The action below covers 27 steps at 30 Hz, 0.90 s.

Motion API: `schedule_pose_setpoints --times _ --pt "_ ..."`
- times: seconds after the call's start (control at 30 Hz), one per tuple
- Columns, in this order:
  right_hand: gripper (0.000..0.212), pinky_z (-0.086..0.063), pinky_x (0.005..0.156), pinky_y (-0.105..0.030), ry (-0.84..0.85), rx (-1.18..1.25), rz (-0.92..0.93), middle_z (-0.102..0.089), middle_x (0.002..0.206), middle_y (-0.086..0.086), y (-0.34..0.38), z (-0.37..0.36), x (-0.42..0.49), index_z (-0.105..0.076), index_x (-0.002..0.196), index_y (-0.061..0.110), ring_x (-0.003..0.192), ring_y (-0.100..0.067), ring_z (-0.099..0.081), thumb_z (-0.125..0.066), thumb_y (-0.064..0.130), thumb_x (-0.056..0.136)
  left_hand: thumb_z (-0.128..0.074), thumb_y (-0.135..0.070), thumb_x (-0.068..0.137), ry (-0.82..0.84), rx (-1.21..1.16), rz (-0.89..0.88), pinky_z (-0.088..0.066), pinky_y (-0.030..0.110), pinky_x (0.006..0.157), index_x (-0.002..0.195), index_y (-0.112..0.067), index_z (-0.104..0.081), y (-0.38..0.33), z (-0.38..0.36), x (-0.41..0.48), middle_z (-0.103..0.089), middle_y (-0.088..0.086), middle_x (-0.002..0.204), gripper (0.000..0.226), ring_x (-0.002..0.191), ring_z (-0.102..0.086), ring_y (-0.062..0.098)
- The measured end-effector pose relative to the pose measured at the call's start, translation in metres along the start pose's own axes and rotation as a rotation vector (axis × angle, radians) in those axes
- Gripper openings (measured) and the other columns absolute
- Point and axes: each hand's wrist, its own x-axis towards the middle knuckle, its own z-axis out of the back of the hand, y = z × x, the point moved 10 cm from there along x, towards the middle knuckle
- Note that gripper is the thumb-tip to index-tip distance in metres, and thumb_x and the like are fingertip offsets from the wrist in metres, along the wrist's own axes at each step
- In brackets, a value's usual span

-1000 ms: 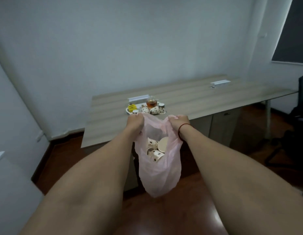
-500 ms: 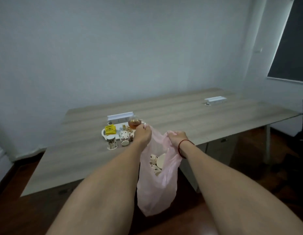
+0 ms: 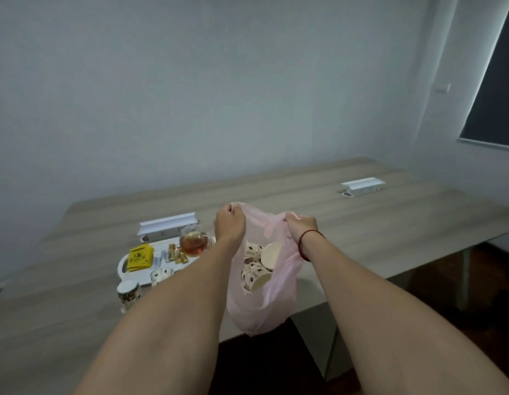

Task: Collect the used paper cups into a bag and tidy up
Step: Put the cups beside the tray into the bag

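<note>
Roughly three cups (image 3: 251, 276) inside one bag (image 3: 259, 315)

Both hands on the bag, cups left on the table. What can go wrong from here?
1. The left hand and the right hand both grip the thin pink bag at its rim; freeing one to fetch a cup may let the mouth sag and the cups inside spill.
2. The left forearm passes close by the paper cup and the glass teapot of tea on the white tray; a sweep could knock them over.
</note>
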Motion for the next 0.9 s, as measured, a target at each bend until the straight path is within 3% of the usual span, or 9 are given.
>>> schedule_pose_setpoints --times 0.13,0.23,0.3,0.37,0.47,0.57,0.67,0.8,0.9 --pt "0.019 -0.039 0.070 -0.027 -0.002 -0.020 0.059 -0.061 0.084 -0.012 0.020 0.010 0.063 -0.062 0.079 0.007 0.078 -0.025 -0.056 -0.052 0.020 0.089 -0.037 -0.028 0.098 0.001 -0.021 0.040 -0.049 0.040 0.087 0.100 -0.010 -0.063 -0.001 -0.051 0.035 -0.064 0.015 0.104 0.032 0.095 -0.058 0.031" --pt "0.022 -0.038 0.069 -0.029 -0.046 -0.031 0.070 -0.059 0.085 -0.014 0.011 0.012 0.101 -0.064 0.089 0.003 0.078 -0.026 -0.052 -0.050 0.021 0.089 -0.037 -0.025 0.098 -0.027 -0.005 0.083 -0.050 0.041 0.082 0.092 -0.011 -0.059 0.018 -0.074 0.054 -0.065 0.017 0.106 0.027 0.092 -0.057 0.032" --pt "0.027 -0.036 0.066 -0.029 -0.052 -0.072 0.046 -0.057 0.081 -0.016 -0.004 0.007 0.120 -0.066 0.086 -0.001 0.075 -0.027 -0.050 -0.049 0.020 0.089 -0.037 -0.025 0.098 -0.035 0.038 0.138 -0.051 0.043 0.084 0.100 -0.005 -0.061 0.041 -0.084 0.066 -0.065 0.020 0.109 0.032 0.095 -0.061 0.034" --pt "0.028 -0.036 0.065 -0.031 -0.033 -0.081 0.021 -0.055 0.078 -0.017 -0.023 -0.005 0.140 -0.066 0.083 -0.004 0.073 -0.026 -0.049 -0.050 0.019 0.088 -0.039 -0.025 0.095 -0.015 0.045 0.208 -0.056 0.040 0.070 0.105 0.000 -0.064 0.071 -0.093 0.077 -0.067 0.023 0.101 0.036 0.083 -0.066 0.036" --pt "0.024 -0.035 0.065 -0.031 -0.019 -0.084 -0.015 -0.051 0.076 -0.014 -0.045 -0.023 0.160 -0.058 0.075 0.002 0.071 -0.025 -0.044 -0.052 0.021 0.088 -0.044 -0.025 0.096 0.050 0.071 0.313 -0.050 0.027 0.047 0.096 -0.004 -0.066 0.111 -0.101 0.086 -0.065 0.012 0.074 0.030 0.058 -0.061 0.026" --pt "0.024 -0.034 0.064 -0.030 -0.001 -0.082 -0.028 -0.051 0.073 -0.013 -0.057 -0.039 0.171 -0.055 0.072 0.004 0.069 -0.025 -0.045 -0.053 0.021 0.088 -0.050 -0.021 0.094 0.081 0.072 0.391 -0.056 0.030 0.054 0.086 -0.009 -0.065 0.134 -0.101 0.089 -0.065 0.012 0.078 0.020 0.070 -0.067 0.030" --pt "0.022 -0.035 0.065 -0.029 0.036 -0.076 -0.041 -0.051 0.074 -0.012 -0.067 -0.058 0.183 -0.056 0.073 0.006 0.071 -0.024 -0.046 -0.053 0.022 0.088 -0.051 -0.017 0.092 0.076 0.071 0.397 -0.048 0.024 0.047 0.073 -0.009 -0.059 0.141 -0.098 0.097 -0.060 0.013 0.074 0.023 0.057 -0.058 0.025" --pt "0.018 -0.034 0.058 -0.027 0.072 -0.119 -0.065 -0.053 0.081 -0.011 -0.076 -0.079 0.196 -0.056 0.079 0.009 0.074 -0.024 -0.048 -0.053 0.024 0.089 -0.041 -0.037 0.099 0.016 -0.026 0.475 -0.056 0.038 0.073 0.103 -0.003 -0.064 0.155 -0.082 0.110 -0.067 0.017 0.098 0.041 0.086 -0.066 0.032" --pt "0.021 -0.034 0.063 -0.028 0.058 -0.146 -0.064 -0.053 0.079 -0.013 -0.079 -0.087 0.208 -0.055 0.078 0.005 0.075 -0.026 -0.049 -0.051 0.022 0.090 -0.032 -0.053 0.099 -0.097 -0.208 0.629 -0.053 0.034 0.066 0.097 -0.008 -0.065 0.177 -0.062 0.116 -0.068 0.013 0.088 0.055 0.078 -0.064 0.029"
